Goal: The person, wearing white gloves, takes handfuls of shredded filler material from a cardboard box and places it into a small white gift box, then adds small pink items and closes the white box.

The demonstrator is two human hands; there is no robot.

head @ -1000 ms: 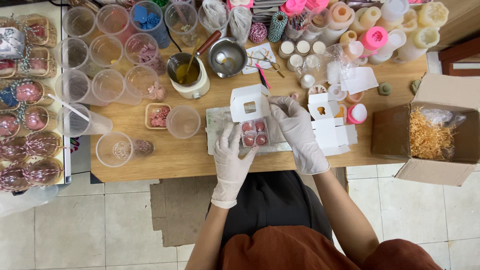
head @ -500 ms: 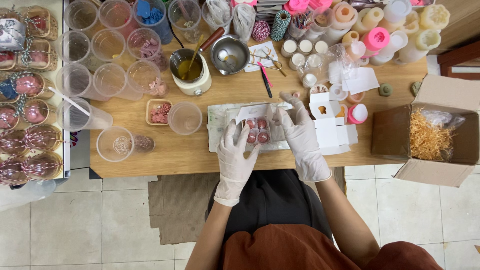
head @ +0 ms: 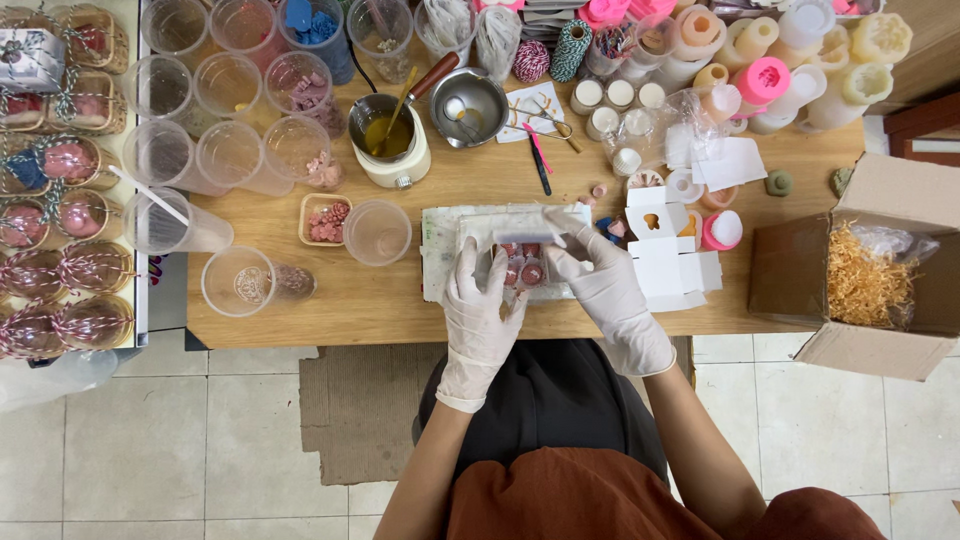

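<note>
A wooden counter with a smooth, light brown top stands over a floor of pale square tiles, and it is crowded with craft materials. At the far left, a tray carries round pink pieces wrapped in clear film and tied with striped twine. Next to them stand many clear plastic cups, round and thin-walled, some with small pink or blue pieces inside. Further right is a cream-coloured melting pot that holds yellow liquid, and beside it a shiny metal bowl. In the middle, on a white stained mat, lies a small white cardboard box; its lid is folded low over round dark pink pieces. Both hands wear thin white gloves. The left hand holds the left side of the box with bent fingers, and the right hand grips the right side, with fingertips pressing on the lid flap. Just to the right is a heap of flat white boxes, one with a cut-out window. Behind them stand cylinder moulds in pink and cream. At the far right, an open brown carton contains crinkled straw-coloured paper filling.
</note>
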